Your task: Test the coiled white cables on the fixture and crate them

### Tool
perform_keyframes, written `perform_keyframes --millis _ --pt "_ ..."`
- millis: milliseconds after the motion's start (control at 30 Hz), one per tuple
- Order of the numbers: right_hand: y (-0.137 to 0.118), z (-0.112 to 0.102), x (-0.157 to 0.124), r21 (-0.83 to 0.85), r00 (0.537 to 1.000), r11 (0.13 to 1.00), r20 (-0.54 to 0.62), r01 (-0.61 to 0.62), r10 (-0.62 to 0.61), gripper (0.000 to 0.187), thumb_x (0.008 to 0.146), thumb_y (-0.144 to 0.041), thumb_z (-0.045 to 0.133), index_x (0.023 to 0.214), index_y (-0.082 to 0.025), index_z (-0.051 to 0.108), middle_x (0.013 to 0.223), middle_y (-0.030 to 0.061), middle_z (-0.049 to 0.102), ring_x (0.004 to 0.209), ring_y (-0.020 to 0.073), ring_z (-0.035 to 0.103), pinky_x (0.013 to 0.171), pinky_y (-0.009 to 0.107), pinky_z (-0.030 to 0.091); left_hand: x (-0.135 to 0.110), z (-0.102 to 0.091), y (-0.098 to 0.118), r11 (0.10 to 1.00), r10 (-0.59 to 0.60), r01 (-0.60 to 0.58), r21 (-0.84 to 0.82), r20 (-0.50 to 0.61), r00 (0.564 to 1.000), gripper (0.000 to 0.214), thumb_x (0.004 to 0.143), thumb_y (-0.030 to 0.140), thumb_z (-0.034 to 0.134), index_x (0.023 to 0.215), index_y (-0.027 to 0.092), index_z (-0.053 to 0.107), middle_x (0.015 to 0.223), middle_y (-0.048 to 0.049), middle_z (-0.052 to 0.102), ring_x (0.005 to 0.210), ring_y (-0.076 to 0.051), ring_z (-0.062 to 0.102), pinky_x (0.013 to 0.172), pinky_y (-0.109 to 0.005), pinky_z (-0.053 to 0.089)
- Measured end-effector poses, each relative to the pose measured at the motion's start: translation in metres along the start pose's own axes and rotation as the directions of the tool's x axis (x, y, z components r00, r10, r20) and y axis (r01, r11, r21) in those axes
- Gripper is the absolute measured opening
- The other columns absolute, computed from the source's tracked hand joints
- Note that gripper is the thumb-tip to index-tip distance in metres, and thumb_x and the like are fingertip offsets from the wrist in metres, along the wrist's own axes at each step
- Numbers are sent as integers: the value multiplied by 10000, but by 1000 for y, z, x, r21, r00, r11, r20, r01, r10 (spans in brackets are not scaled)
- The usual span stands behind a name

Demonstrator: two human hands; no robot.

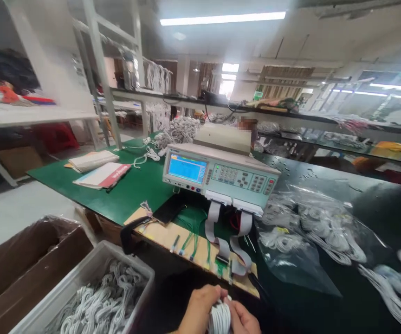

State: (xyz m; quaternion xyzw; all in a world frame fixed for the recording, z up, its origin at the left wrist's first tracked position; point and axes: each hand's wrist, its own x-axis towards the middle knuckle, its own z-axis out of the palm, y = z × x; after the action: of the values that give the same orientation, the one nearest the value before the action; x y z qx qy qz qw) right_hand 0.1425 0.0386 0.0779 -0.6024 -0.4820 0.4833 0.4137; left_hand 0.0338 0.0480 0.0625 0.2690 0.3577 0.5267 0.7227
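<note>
- Both hands meet at the bottom edge of the frame, in front of the cable tester (219, 174): the left hand (200, 308) is curled around a coiled bundle of white cables (219, 319), and the right hand (244, 320) closes on the same bundle from the other side.
- The bundle sits between the two palms, held clear of the bench (131, 192) and just short of the wooden test fixture (165, 234) that lies below the tester.
- The tester stands on the green bench top with its blue screen lit; grey ribbon cables (221, 232) drop from its front edge to the fixture, where thin green leads end in small connectors.
- Left of the tester and lower, a grey plastic bin (92, 273) holds a heap of the same white coils, with a brown cardboard box (19, 269) beside it.
- Right of the tester, clear plastic bags (308, 232) of white cable coils lie on the dark part of the bench.
- Behind the tester to the left, papers and a red-edged booklet (103, 175) rest on the green mat.
- Judged from the grip, the step in hand is readying one coil for the fixture; the next move would call for freeing a cable end and lining its plug up squarely with a fixture connector.
</note>
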Motion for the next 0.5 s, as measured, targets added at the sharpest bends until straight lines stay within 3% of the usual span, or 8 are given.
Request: perform_keyframes --millis 100,167,200,300,400,433,467,500 --pt "12 8 -10 18 999 1000 48 -1 0 352 685 -468 564 609 -127 609 520 -18 522 520 116 446 502 212 364 -22 -6 11 977 44 -65 203 108 993 494 686 449 551 1081 152 544 1082 -88 565 984 -204 493 866 -270 350" --pt "15 14 -13 -4 993 1000 119 -10 11 369 711 -455 543 556 -124 591 477 -27 487 460 90 401 441 200 310 -28 -20 20 889 37 -133 438 220 975 559 634 419 620 1127 186 496 1100 -73 553 964 -199 504 843 -253 369" --pt "15 15 -12 -22 988 999 148 -30 33 372 720 -446 537 540 -125 588 459 -27 486 431 81 387 416 197 285 -29 -30 23 803 28 -180 567 267 963 512 624 393 636 1083 197 523 1049 -62 576 916 -191 522 806 -243 385" --pt "8 15 -6 16 990 994 94 -107 105 320 713 -421 566 609 -124 625 453 -14 536 379 68 386 376 188 244 -28 -77 29 377 -90 -183 908 232 969 212 689 299 556 873 205 603 874 -37 614 804 -187 555 732 -267 404" --pt "0 12 6 268 982 951 -65 -154 178 329 689 -439 593 745 -118 640 483 -10 563 371 61 396 365 179 245 -32 -126 26 -229 -229 49 972 -103 968 293 557 157 600 849 163 626 950 -105 604 869 -281 551 712 -357 417" --pt "-2 12 10 347 972 923 -101 -165 211 339 682 -446 598 744 -115 637 475 -15 555 366 59 395 362 177 248 -35 -137 25 -352 -231 93 931 -183 956 380 500 133 623 879 154 627 1008 -132 586 927 -318 524 716 -384 417" --pt "-3 13 13 405 961 898 -130 -171 242 341 674 -446 606 729 -111 633 464 -19 547 362 58 395 361 176 255 -38 -143 24 -396 -246 105 912 -216 945 442 478 128 629 919 155 621 1045 -145 572 963 -334 506 724 -397 416" --pt "-4 15 15 441 952 881 -157 -170 262 335 667 -440 616 708 -108 630 452 -22 538 360 58 397 363 177 264 -42 -144 23 -369 -273 94 925 -204 940 475 483 141 626 958 161 611 1059 -147 570 977 -333 503 737 -399 414"
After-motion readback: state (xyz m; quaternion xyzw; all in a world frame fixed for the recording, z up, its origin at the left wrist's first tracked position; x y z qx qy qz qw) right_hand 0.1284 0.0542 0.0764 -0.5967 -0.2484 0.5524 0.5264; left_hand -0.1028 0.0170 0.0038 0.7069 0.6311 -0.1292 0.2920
